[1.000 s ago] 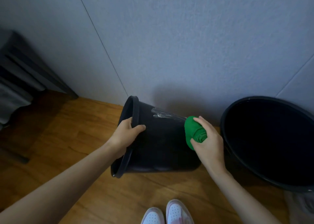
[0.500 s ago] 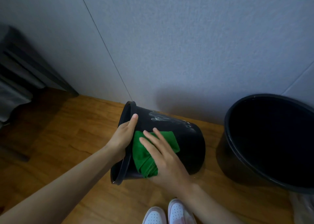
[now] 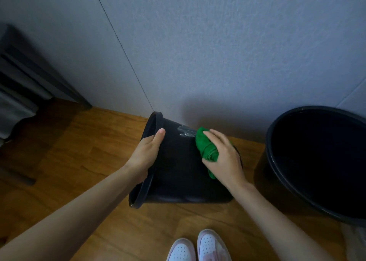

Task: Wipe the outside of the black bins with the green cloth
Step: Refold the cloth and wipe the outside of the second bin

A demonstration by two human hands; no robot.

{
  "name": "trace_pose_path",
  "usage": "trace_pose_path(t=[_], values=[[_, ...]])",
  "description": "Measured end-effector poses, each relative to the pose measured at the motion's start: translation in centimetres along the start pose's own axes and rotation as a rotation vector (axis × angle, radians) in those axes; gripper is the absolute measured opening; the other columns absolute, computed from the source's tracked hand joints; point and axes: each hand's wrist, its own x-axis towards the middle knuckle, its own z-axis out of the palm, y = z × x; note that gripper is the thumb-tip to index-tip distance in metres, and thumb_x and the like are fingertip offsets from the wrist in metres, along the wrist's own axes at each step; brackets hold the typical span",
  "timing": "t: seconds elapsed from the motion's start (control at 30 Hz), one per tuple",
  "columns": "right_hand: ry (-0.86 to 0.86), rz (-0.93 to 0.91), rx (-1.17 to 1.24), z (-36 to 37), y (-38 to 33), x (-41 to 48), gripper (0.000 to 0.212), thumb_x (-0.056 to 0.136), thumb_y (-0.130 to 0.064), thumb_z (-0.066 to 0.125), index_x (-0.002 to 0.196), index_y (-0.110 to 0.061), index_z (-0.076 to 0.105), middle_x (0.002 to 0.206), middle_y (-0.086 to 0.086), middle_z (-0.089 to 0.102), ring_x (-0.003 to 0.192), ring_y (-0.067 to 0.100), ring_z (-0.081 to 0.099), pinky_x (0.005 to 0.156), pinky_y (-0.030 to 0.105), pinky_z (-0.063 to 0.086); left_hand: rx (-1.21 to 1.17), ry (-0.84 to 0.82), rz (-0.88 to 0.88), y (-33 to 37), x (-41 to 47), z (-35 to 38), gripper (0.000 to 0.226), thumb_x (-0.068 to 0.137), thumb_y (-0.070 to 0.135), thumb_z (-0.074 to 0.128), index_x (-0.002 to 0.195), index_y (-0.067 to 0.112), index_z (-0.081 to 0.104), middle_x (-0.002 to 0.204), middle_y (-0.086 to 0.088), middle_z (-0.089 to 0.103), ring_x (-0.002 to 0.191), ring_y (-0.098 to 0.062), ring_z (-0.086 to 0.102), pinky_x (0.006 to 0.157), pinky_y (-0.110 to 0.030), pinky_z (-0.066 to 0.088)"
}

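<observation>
Wiping a tipped round black plastic bin (image 3: 178, 171) on the wooden floor (image 3: 79, 152).
Left hand (image 3: 147, 153) curled round its rim at left, thumb on the outer wall; crumpled green cloth (image 3: 207, 148) pressed to the far-right side, bunched in the right hand (image 3: 225, 157); upright black bin (image 3: 263, 173) just right.

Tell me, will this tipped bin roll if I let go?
Probably: the tipped bin lies on its round, tapered side, so it may curve away. It seems light, since the left hand steadies it by the rim.
</observation>
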Motion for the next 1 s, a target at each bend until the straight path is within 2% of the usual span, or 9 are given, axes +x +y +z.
trace_pose_path(t=[0.13,0.3,0.37,0.43,0.5,0.63,0.73,0.87,1.0], values=[[0.044,-0.128,0.038,1.9,-4.0,-1.7,0.051,0.076,-0.050,0.056,0.123,-0.032,0.057,0.142,-0.005,0.040,0.131,0.023,0.036,0.109,0.046,0.032,-0.030,0.036,-0.011,0.0,0.2,0.2,0.041,0.097,0.042,0.037,0.093,0.012,0.065,0.094,-0.010,0.069,0.094,-0.026,0.065,0.085,-0.038,0.050],[0.040,-0.257,0.050,3.1,-6.2,-2.6,0.070,0.081,-0.041,0.054,0.144,-0.028,0.027,0.149,-0.003,0.029,0.137,0.015,0.028,0.110,0.045,0.032,-0.031,0.058,0.030,0.0,0.2,0.8,0.037,0.097,0.038,0.040,0.089,0.013,0.066,0.087,-0.007,0.070,0.084,-0.019,0.067,0.070,-0.031,0.051],[0.044,-0.238,0.013,3.0,-5.0,-2.4,0.067,0.081,-0.041,0.051,0.143,-0.029,0.028,0.153,0.000,0.021,0.139,0.016,0.023,0.111,0.043,0.031,-0.025,0.045,0.026,0.2,0.3,1.0,0.038,0.097,0.039,0.039,0.089,0.011,0.065,0.090,-0.010,0.069,0.087,-0.023,0.067,0.078,-0.036,0.053],[0.063,-0.173,-0.066,2.7,-3.1,-1.8,0.064,0.079,-0.045,0.048,0.140,-0.032,0.034,0.151,0.001,0.027,0.137,0.021,0.027,0.109,0.052,0.029,-0.017,0.057,0.010,0.4,0.4,1.0,0.038,0.097,0.039,0.038,0.089,0.011,0.062,0.093,-0.012,0.067,0.092,-0.025,0.064,0.085,-0.040,0.051],[0.103,-0.011,-0.099,2.0,-0.5,-1.2,0.064,0.073,-0.047,0.046,0.135,-0.033,0.042,0.145,0.001,0.037,0.134,0.025,0.033,0.105,0.057,0.031,-0.032,0.081,0.009,0.2,0.5,0.7,0.036,0.098,0.039,0.036,0.088,0.015,0.061,0.095,-0.008,0.067,0.093,-0.022,0.063,0.080,-0.034,0.050],[0.142,0.226,-0.011,0.5,5.0,-0.3,0.057,0.076,-0.034,0.057,0.132,-0.023,0.049,0.138,0.007,0.041,0.123,0.030,0.045,0.098,0.039,0.041,-0.039,0.097,0.029,-0.2,0.7,0.4,0.034,0.098,0.038,0.036,0.088,0.019,0.062,0.096,-0.003,0.068,0.093,-0.017,0.063,0.073,-0.026,0.048],[0.121,0.309,0.006,0.2,6.3,0.1,0.055,0.082,-0.020,0.063,0.134,-0.022,0.047,0.139,0.008,0.038,0.119,0.028,0.046,0.087,0.026,0.036,-0.030,0.116,0.029,-0.2,0.8,0.2,0.035,0.098,0.038,0.036,0.087,0.019,0.063,0.095,-0.002,0.068,0.091,-0.015,0.063,0.071,-0.026,0.048],[0.145,0.272,-0.072,0.7,4.9,0.0,0.053,0.078,-0.022,0.062,0.130,-0.021,0.052,0.134,0.007,0.044,0.118,0.030,0.047,0.096,0.036,0.038,-0.011,0.135,0.021,-0.7,0.4,-0.1,0.033,0.098,0.038,0.037,0.086,0.020,0.062,0.093,0.000,0.068,0.092,-0.016,0.063,0.072,-0.027,0.049],[0.180,0.032,-0.024,1.7,-0.8,-0.9,0.062,0.068,-0.037,0.049,0.129,-0.025,0.051,0.129,0.006,0.050,0.118,0.028,0.048,0.100,0.043,0.041,0.063,0.100,0.043,-0.4,0.0,0.7,0.040,0.097,0.039,0.038,0.091,0.008,0.063,0.094,-0.010,0.067,0.092,-0.024,0.063,0.084,-0.041,0.049]])
